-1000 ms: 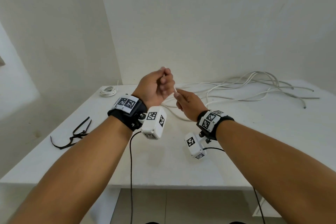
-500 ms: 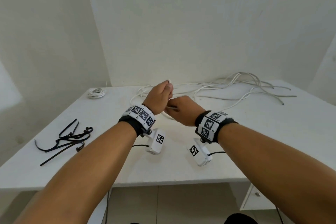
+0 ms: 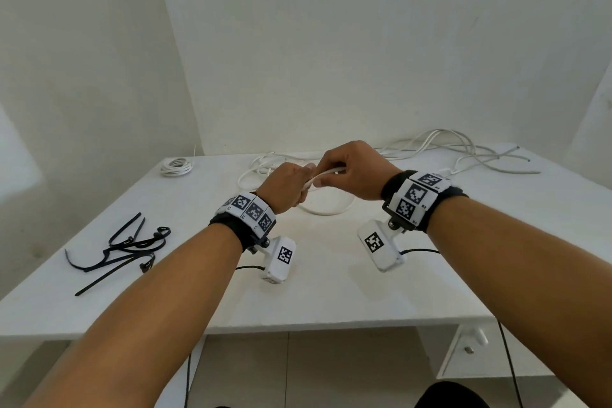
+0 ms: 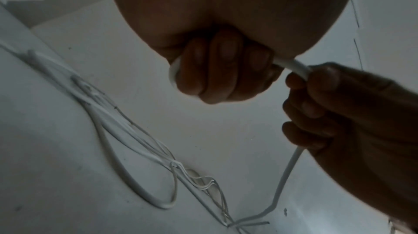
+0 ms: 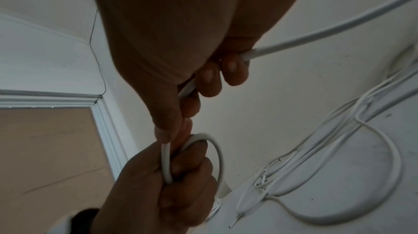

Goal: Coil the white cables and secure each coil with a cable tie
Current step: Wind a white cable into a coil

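White cable (image 3: 326, 172) runs between my two hands above the middle of the table (image 3: 331, 301): my left hand (image 3: 286, 187) has its fingers curled tight around a small loop of it, and my right hand (image 3: 352, 172), close enough to touch the left, pinches the next stretch between thumb and fingers. From the left wrist view I can see the cable leave my right hand (image 4: 339, 112) and drop to the table. A slack loop lies on the table just under my hands. More loose white cables (image 3: 463, 156) sprawl across the far right of the table, well apart from a finished coil (image 3: 176, 166) at the far left corner. Black cable ties (image 3: 126, 248) lie in a loose heap near the left edge.
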Demonstrator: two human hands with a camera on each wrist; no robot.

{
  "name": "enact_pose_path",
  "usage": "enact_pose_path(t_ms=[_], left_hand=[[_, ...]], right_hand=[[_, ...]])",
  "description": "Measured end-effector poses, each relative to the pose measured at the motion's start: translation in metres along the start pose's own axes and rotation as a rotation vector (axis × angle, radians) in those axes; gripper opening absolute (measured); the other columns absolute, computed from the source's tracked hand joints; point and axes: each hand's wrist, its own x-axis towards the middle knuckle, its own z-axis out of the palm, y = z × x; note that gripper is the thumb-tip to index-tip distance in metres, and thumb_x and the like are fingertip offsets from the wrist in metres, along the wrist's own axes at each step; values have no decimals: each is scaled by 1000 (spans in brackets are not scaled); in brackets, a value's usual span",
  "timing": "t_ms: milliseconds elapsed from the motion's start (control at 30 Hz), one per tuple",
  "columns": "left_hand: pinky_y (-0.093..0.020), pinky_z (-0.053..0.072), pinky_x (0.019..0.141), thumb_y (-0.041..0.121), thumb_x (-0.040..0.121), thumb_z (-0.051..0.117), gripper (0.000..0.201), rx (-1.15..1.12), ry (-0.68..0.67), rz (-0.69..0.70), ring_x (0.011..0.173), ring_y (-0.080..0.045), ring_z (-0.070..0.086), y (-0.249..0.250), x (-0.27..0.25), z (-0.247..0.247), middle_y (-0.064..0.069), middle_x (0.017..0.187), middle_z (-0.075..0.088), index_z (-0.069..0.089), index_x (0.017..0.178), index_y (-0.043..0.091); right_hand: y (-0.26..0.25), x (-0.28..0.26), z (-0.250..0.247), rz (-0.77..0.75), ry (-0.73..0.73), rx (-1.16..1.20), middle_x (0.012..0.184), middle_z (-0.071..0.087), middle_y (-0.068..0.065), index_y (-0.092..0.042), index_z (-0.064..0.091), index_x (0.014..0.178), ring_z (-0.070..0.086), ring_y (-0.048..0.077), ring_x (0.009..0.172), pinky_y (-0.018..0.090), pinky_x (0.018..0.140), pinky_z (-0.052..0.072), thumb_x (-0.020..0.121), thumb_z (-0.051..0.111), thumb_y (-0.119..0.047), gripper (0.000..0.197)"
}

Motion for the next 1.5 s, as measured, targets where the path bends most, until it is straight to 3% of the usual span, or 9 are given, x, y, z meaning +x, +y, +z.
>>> enact_pose_path(t_ms=[167, 300, 400, 500, 667, 767, 1167, 1267, 1500], left_hand=[[-20, 22, 44, 31, 108, 24, 52, -391, -178, -90, 43, -10, 23, 1, -9, -2, 6, 49, 30, 49, 68, 10], [-20, 17, 44, 24, 107, 25, 42, -661, -236, -93, 47, -10, 17, 9, -15, -5, 6, 55, 22, 36, 68, 17], [-22, 16, 47, 28, 107, 25, 43, -850, -209, -70, 45, -9, 19, 19, -18, -8, 7, 52, 24, 39, 68, 17], [-24, 20, 50, 25, 105, 26, 37, -1001, -158, 33, 47, -11, 24, 33, -18, -10, 6, 54, 29, 44, 75, 14], [-24, 34, 52, 17, 103, 30, 26, -1109, -18, 152, 51, -13, 34, 44, -9, -14, 3, 60, 36, 46, 83, 10], [-27, 31, 54, 19, 103, 31, 28, -998, 126, 171, 53, -12, 36, 39, 1, -10, 4, 59, 39, 43, 80, 10], [-30, 43, 64, 17, 106, 30, 27, -768, 430, -21, 57, -14, 45, 26, 13, 15, 3, 66, 44, 39, 80, 13], [-38, 47, 73, 24, 104, 30, 25, -396, 417, 43, 65, -18, 51, 14, 15, 21, 4, 69, 49, 38, 82, 14], [-31, 36, 54, 22, 104, 33, 30, 48, 114, 91, 52, -13, 39, -10, 7, 13, 2, 60, 44, 34, 74, 16]], right_hand=[[13, 5, 0, 45, 90, 130, 75, 74, -9, -24, 77, 82, 64, 6, 68, 21, 65, 48, 81, 81, -28, 6], [19, 8, 0, 62, 151, 252, 78, 76, -1, -29, 78, 82, 67, 34, 79, 44, 74, 55, 83, 79, -29, 2], [20, 10, 7, 45, 230, 392, 70, 70, -1, -27, 78, 86, 55, 12, 57, 26, 57, 45, 90, 72, -27, 7], [21, 9, 18, 53, 287, 469, 64, 64, 8, -27, 76, 74, 45, 14, 51, 23, 51, 37, 97, 64, -31, 26], [18, -4, 41, 94, 216, 258, 51, 52, -11, -16, 63, 66, 43, 4, 45, 16, 53, 37, 103, 50, -34, 43], [9, -4, 51, 54, 150, 157, 57, 51, -8, -31, 49, 64, 42, 6, 49, 17, 53, 34, 104, 47, -27, 40], [1, 1, 48, 167, -132, -136, 68, 50, -4, -15, 56, 86, 47, 13, 61, 28, 63, 36, 101, 45, -21, 20], [-3, -1, 46, 145, -183, -207, 75, 57, 1, -12, 64, 97, 53, 19, 70, 30, 67, 41, 100, 45, -22, 21], [-5, 2, 26, 42, -204, -241, 76, 61, -4, -17, 65, 80, 51, 9, 65, 25, 64, 39, 92, 58, -23, 16]])
